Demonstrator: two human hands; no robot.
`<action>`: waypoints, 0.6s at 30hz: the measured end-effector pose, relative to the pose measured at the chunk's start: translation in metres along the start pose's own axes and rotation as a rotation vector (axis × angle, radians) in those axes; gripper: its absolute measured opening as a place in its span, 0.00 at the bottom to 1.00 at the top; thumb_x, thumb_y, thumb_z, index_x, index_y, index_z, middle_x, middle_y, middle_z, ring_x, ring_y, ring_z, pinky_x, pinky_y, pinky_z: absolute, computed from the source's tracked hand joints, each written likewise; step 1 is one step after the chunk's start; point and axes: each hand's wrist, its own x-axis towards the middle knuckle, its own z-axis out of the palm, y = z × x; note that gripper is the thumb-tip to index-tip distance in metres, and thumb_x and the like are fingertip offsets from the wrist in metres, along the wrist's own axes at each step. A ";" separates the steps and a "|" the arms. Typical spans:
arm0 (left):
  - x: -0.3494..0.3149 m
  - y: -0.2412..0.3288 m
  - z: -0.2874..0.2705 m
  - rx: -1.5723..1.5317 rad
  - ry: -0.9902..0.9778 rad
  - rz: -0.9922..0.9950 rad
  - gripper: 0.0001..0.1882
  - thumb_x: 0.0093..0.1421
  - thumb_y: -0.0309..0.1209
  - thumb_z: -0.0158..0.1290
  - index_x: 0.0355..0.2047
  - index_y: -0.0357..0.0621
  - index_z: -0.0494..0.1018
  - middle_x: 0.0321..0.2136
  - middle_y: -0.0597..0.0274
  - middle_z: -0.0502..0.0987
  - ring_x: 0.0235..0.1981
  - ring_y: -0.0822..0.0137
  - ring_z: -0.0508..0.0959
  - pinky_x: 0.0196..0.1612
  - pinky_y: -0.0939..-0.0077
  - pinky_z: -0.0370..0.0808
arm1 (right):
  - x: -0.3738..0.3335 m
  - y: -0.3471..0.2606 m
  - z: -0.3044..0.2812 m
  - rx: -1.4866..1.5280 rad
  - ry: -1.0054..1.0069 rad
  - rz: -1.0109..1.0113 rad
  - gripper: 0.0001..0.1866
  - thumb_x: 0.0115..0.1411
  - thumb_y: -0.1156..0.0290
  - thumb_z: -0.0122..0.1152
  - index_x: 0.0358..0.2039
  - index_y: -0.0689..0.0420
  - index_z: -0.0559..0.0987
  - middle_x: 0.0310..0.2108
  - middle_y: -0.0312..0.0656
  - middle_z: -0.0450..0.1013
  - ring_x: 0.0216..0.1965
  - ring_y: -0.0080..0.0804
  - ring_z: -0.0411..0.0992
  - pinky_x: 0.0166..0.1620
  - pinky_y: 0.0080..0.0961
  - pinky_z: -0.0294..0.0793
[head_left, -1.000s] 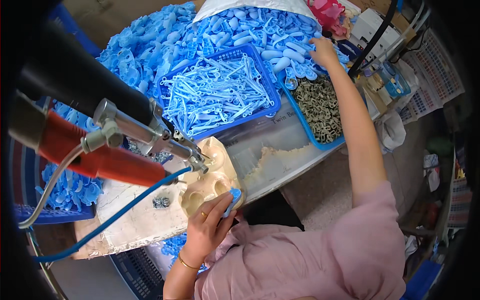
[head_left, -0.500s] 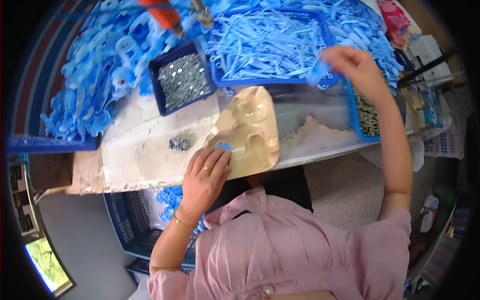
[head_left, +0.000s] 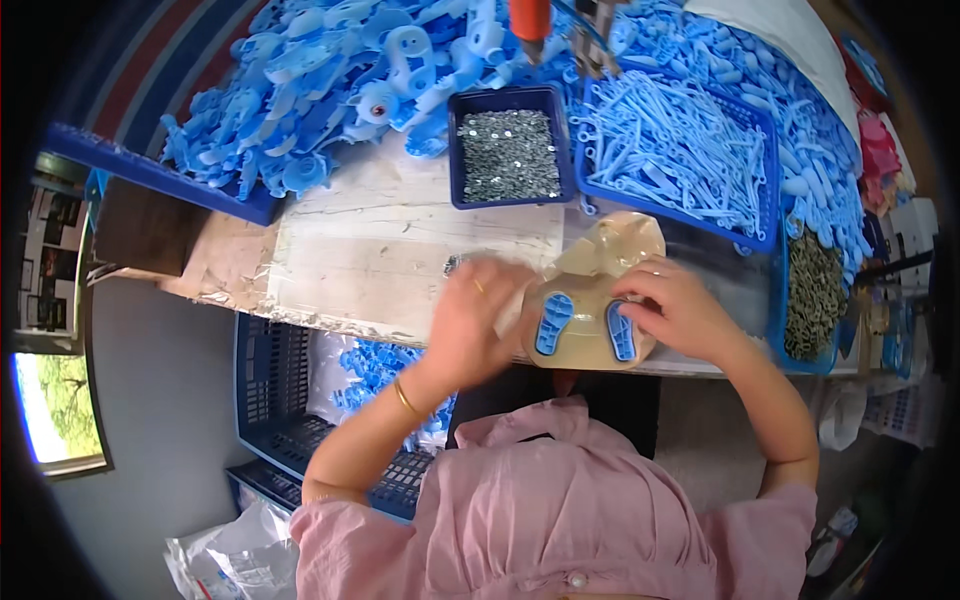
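Observation:
A tan moulded fixture (head_left: 582, 268) lies at the table's front edge. Two ribbed blue plastic pieces sit in its recesses: a left piece (head_left: 555, 322) and a right piece (head_left: 621, 332). My right hand (head_left: 682, 308) is bent over the fixture, thumb and fingers closed at the upper end of the right piece. Beside the fixture's left side, my left hand (head_left: 482, 318) is smeared by motion, palm down. Its fingertips are near a small heap of metal bits (head_left: 452, 264), mostly hidden by the hand.
A dark blue bin (head_left: 509, 201) of small metal parts stands behind, beside a blue basket (head_left: 680, 213) of thin blue rods. Light blue mouldings (head_left: 290, 90) are piled at the back left. An orange-handled tool (head_left: 531, 22) hangs above. A crate (head_left: 272, 400) sits below the table.
My right hand has come from the rod basket to the fixture. My left hand has moved off the fixture toward the metal bits. Both blue pieces now show, and the whole view has shifted.

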 end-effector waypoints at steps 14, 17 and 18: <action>0.141 -0.178 -0.097 -0.388 0.616 -0.281 0.13 0.66 0.33 0.59 0.47 0.39 0.77 0.39 0.57 0.83 0.40 0.69 0.79 0.45 0.74 0.75 | -0.001 0.004 0.015 0.040 0.092 0.032 0.05 0.61 0.74 0.64 0.38 0.57 0.83 0.34 0.41 0.79 0.36 0.37 0.76 0.42 0.30 0.74; 0.113 -0.139 -0.107 -0.482 0.715 -0.222 0.11 0.66 0.31 0.59 0.44 0.37 0.79 0.36 0.57 0.83 0.37 0.68 0.80 0.43 0.75 0.75 | 0.000 0.003 0.012 0.023 0.085 0.042 0.05 0.61 0.75 0.65 0.38 0.57 0.82 0.34 0.42 0.78 0.34 0.36 0.75 0.39 0.29 0.74; 0.097 -0.118 -0.106 -0.181 0.692 -0.162 0.09 0.65 0.30 0.60 0.41 0.38 0.80 0.35 0.57 0.82 0.36 0.66 0.80 0.42 0.74 0.75 | 0.000 0.004 0.012 0.050 0.079 0.088 0.05 0.61 0.75 0.65 0.38 0.58 0.82 0.34 0.41 0.78 0.34 0.32 0.75 0.38 0.27 0.74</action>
